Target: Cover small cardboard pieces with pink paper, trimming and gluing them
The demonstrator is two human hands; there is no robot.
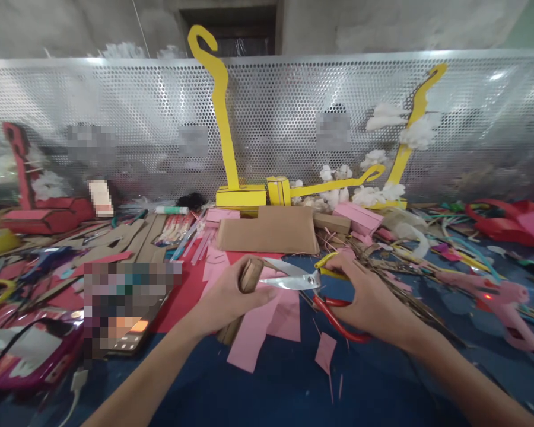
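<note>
Two bare hands work above a blue table, in front of a brown cardboard panel, the landmark for all places below. Pink paper lies on the near side of the panel. Left hand, before the panel's left part: fingers curled around a brown strip, thumb extended just below the lower blade. Right hand, nearer than the panel and to its right: partly closed, fingers and thumb engaged with the handles of a pair of scissors.

Recommended practice, as judged: draw the left thumb clear of the blade line, seat the strip deep towards the pivot, and close with steady pressure, since thick stock would likely slip from the tips.

Scissors, in front of the panel's right half: long axis roughly parallel to the panel, tips pointing left, blades parted in a narrow V. Brown strip, before the panel's left half: upper end leans right towards the panel, crosswise to the blades. Whether the blades bite it cannot be told. Pink scrap: near side, beyond the panel's right edge.
</note>
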